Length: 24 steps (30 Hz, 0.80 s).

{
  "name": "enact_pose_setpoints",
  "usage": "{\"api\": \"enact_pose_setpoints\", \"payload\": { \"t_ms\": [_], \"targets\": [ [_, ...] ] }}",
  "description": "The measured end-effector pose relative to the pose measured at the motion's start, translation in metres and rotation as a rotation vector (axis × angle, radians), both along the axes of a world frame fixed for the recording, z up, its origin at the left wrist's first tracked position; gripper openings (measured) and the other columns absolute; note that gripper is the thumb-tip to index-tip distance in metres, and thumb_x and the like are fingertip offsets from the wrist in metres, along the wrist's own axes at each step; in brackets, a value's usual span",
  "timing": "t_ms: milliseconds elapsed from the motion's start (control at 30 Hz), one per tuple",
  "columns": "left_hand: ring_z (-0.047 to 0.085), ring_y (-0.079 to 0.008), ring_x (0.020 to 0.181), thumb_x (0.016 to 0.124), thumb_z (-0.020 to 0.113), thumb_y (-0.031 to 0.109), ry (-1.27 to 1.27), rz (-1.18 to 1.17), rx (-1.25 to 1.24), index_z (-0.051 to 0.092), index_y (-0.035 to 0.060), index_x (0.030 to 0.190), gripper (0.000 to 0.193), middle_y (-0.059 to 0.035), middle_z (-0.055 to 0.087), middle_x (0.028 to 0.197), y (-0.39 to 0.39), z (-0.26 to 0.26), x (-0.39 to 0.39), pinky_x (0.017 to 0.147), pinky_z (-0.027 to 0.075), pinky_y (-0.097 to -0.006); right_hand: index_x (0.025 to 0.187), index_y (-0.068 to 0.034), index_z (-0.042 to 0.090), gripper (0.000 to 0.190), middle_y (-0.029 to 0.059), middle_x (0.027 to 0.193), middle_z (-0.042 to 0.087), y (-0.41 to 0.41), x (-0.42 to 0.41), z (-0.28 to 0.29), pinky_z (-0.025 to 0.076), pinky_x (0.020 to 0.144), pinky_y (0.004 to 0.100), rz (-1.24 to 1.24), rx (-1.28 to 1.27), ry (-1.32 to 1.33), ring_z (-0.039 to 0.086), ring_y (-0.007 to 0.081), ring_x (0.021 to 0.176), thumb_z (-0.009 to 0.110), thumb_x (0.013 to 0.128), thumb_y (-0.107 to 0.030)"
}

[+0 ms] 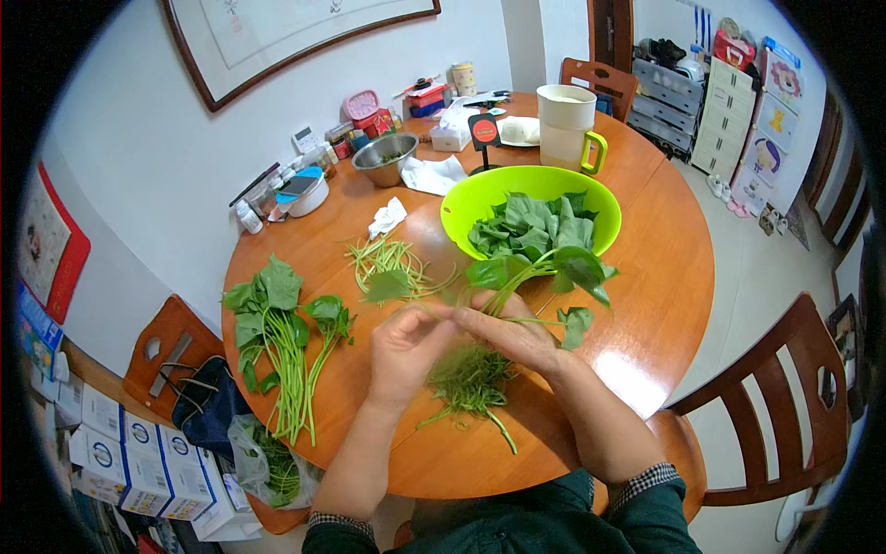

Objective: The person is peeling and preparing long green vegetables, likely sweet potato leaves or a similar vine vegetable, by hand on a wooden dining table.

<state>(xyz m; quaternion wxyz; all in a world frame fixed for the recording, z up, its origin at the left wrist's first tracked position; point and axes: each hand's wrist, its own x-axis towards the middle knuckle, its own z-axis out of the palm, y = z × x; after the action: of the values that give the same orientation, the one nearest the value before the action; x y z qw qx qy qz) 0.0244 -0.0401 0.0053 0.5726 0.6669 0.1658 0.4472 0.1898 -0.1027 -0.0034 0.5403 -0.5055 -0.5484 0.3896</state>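
Observation:
My right hand [512,331] grips a small bunch of leafy green stems [509,280], their leaves spreading to the right. Close against it, my left hand [405,346] pinches a single stem, with a blurred leaf [386,285] beside its fingertips. Beneath both hands lies a pile of thin green peelings [474,381]. Just beyond, a lime-green plastic basin [453,204] holds many loose leaves [533,218]. Bare pale-green stems [387,263] are heaped left of the basin. A larger bunch of leafy stems [284,353] rests at the table's left.
On the round wooden table [644,298] stand a plastic pitcher [564,128], a steel bowl [384,158], a black sign stand [484,138] and crumpled tissue [387,217]. A wooden chair [768,408] is at right. A plastic bag of greens [277,464] sits lower left.

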Motion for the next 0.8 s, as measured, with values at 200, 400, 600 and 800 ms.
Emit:
{"api": "enact_pose_setpoints", "payload": {
  "t_ms": [200, 400, 600, 800],
  "targets": [
    [0.060, -0.0061, 0.072, 0.086, 0.066, -0.002, 0.152, 0.211, 0.054, 0.068, -0.0018, 0.095, 0.009, -0.0029, 0.068, 0.084, 0.002, 0.001, -0.004, 0.065, 0.050, -0.0207, 0.088, -0.003, 0.064, 0.028, 0.0019, 0.075, 0.060, 0.002, -0.004, 0.005, 0.043, 0.060, 0.0321, 0.011, -0.018, -0.043, 0.054, 0.0123, 0.071, 0.061, 0.091, -0.030],
    [0.062, -0.0099, 0.069, 0.087, 0.064, 0.000, 0.047, 0.343, 0.097, 0.065, -0.0009, 0.089, 0.003, -0.0065, 0.067, 0.082, 0.035, 0.019, -0.009, 0.065, 0.053, -0.0237, 0.088, -0.003, 0.064, 0.023, -0.0011, 0.073, 0.059, -0.001, -0.006, 0.004, 0.043, 0.060, 0.0304, 0.040, -0.023, 0.098, 0.053, 0.0109, 0.068, 0.061, 0.090, -0.026],
    [0.063, -0.0099, 0.069, 0.088, 0.063, 0.001, 0.007, 0.397, 0.148, 0.065, -0.0003, 0.090, 0.004, -0.0058, 0.066, 0.080, 0.066, 0.045, 0.012, 0.066, 0.052, -0.0231, 0.088, -0.004, 0.061, 0.017, -0.0053, 0.072, 0.050, -0.007, -0.010, 0.012, 0.036, 0.056, 0.0247, -0.258, 0.246, 0.223, 0.044, 0.0050, 0.066, 0.058, 0.093, -0.020],
    [0.060, -0.0065, 0.068, 0.087, 0.067, 0.005, 0.092, 0.317, 0.229, 0.068, -0.0027, 0.095, 0.011, -0.0029, 0.066, 0.078, 0.081, 0.052, 0.078, 0.063, 0.049, -0.0213, 0.090, 0.000, 0.059, 0.019, 0.0027, 0.076, 0.055, -0.016, -0.012, 0.023, 0.042, 0.068, 0.0299, -0.301, 0.287, 0.085, 0.049, 0.0115, 0.075, 0.055, 0.094, -0.018]
  ]
}}
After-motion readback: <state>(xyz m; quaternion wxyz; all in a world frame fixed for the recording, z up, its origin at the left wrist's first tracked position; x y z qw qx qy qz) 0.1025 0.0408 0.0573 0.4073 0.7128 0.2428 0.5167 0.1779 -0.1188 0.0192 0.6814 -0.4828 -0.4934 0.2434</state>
